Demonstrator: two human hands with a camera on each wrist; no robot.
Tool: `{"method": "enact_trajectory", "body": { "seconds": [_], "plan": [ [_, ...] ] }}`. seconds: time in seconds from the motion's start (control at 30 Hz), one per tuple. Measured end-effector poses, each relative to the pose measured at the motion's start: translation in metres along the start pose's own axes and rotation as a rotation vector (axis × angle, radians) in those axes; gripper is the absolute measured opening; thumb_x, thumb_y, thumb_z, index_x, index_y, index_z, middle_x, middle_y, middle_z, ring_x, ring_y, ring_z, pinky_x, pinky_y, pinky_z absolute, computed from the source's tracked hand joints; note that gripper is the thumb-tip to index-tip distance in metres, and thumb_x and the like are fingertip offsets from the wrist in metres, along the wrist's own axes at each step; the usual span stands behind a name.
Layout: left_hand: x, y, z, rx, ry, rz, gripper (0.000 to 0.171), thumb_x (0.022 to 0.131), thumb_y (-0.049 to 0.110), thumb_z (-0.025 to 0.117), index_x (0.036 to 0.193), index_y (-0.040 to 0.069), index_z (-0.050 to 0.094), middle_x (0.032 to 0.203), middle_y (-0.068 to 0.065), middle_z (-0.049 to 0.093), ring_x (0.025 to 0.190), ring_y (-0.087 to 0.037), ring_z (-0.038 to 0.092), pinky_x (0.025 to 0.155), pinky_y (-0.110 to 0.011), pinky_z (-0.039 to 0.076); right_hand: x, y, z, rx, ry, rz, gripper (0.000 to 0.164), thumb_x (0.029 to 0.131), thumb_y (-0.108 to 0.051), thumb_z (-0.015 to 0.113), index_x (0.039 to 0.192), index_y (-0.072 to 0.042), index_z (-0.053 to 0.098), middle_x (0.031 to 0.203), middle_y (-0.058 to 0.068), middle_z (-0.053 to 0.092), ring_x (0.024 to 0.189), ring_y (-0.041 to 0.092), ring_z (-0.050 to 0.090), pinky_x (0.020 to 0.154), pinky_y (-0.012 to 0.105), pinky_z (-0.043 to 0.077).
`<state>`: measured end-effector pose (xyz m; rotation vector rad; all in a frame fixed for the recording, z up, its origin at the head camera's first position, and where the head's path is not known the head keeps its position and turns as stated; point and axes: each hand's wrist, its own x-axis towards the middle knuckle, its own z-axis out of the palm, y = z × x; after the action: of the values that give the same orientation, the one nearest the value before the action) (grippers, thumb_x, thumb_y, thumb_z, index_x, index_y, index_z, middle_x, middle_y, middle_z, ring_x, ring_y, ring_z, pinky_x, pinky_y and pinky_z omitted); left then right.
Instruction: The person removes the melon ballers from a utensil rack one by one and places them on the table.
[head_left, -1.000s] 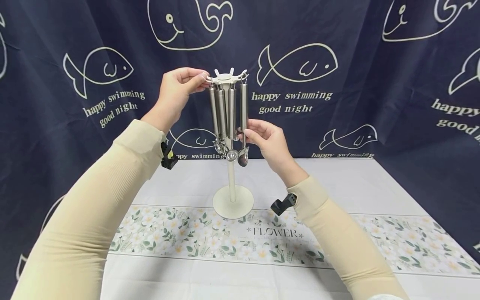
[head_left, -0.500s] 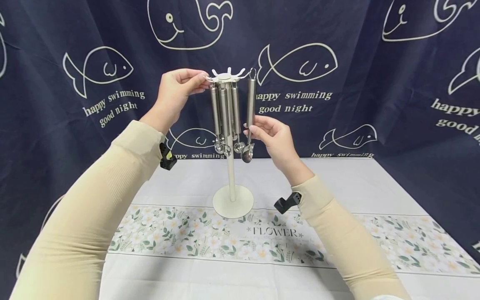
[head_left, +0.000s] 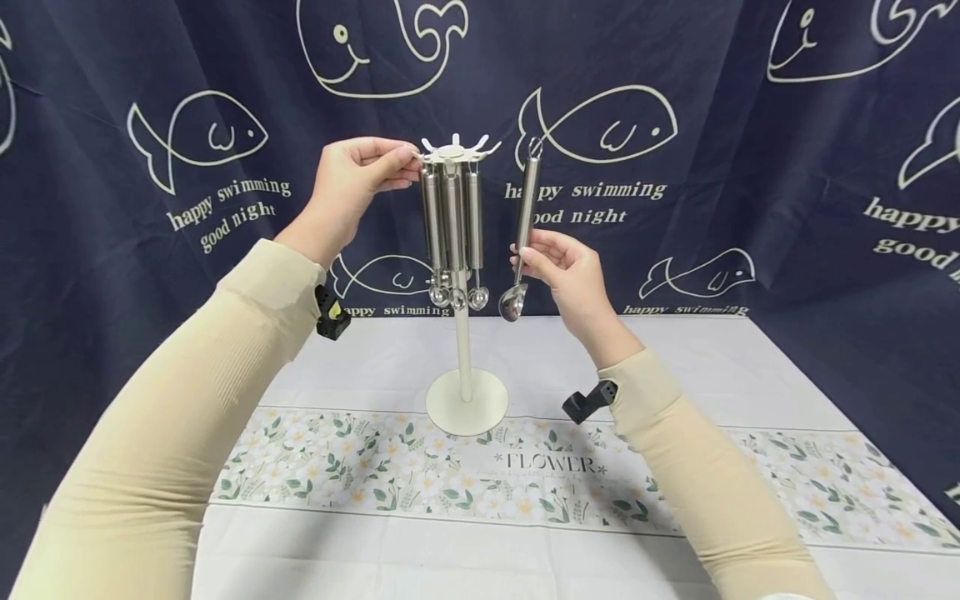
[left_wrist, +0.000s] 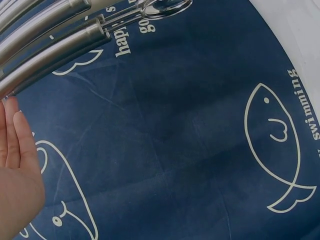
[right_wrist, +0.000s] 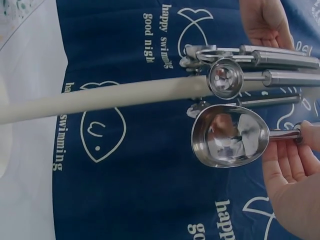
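A person's right hand [head_left: 573, 271] pinches a steel scoop [head_left: 528, 200] between thumb and fingers low on its shaft, just above the bowl [right_wrist: 230, 136], at the right side of a cream-coloured utensil stand [head_left: 467, 404]. The grip is closed on the metal, with no gap showing. Held there, the scoop rises nearly upright, its top leaning slightly outward; the low hold leaves the wire loop [head_left: 535, 148] at the handle's end uncovered, apart from the prongs [head_left: 490, 152] and level with them, a position that appears meant to suit hook and loop alike.

Opposite, the left hand [head_left: 352, 179] pinches the tip of a prong on the stand's left side, thumb against fingers, probably to steady the prong ring at the top of the slim post [head_left: 464, 342]. Other steel-handled utensils [head_left: 453, 217] hang close together around the post, handles up and heads down, an arrangement the loops and prongs seem designed for; one bears a small round bowl [right_wrist: 225, 77]. The stand's broad disc base rests on a white tabletop [head_left: 360, 525] with a floral band, likely wide to counter the load above. A navy whale-and-fish curtain [head_left: 697, 208] hangs behind.
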<state>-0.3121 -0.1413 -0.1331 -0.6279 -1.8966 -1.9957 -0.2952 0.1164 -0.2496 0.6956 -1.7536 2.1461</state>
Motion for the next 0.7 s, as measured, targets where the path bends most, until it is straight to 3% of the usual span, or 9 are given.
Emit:
{"method": "enact_trajectory", "body": {
  "seconds": [0.2,0.37,0.7],
  "plan": [
    [-0.002,0.0,0.0,-0.002,-0.007,-0.007,0.004,0.086,0.004,0.072,0.089,0.002,0.073,0.077,-0.005,0.074,0.072,-0.014,0.072,0.075,-0.024,0.059,0.0,0.004,-0.011,-0.02,0.044,0.058,0.029,0.091,0.0,0.064,0.117,0.01,0.058,0.09,-0.003,0.072,0.084,0.01,0.071,0.083,0.026,0.058],
    [-0.004,0.0,-0.002,0.003,-0.009,-0.01,0.003,0.086,0.004,0.071,0.088,0.002,0.074,0.076,-0.004,0.074,0.072,-0.014,0.072,0.074,-0.023,0.059,0.0,0.007,-0.015,-0.038,0.081,0.122,0.024,0.09,-0.002,0.065,0.113,0.005,0.061,0.088,-0.005,0.072,0.082,0.009,0.071,0.08,0.023,0.058],
    [-0.004,0.002,-0.001,0.001,-0.02,-0.011,0.004,0.084,0.005,0.073,0.088,0.003,0.073,0.078,-0.005,0.073,0.072,-0.014,0.072,0.073,-0.022,0.059,0.002,0.014,-0.024,-0.076,0.092,0.223,0.021,0.089,-0.002,0.067,0.109,0.002,0.062,0.084,-0.003,0.071,0.076,0.009,0.07,0.076,0.021,0.058]
  ]
}}
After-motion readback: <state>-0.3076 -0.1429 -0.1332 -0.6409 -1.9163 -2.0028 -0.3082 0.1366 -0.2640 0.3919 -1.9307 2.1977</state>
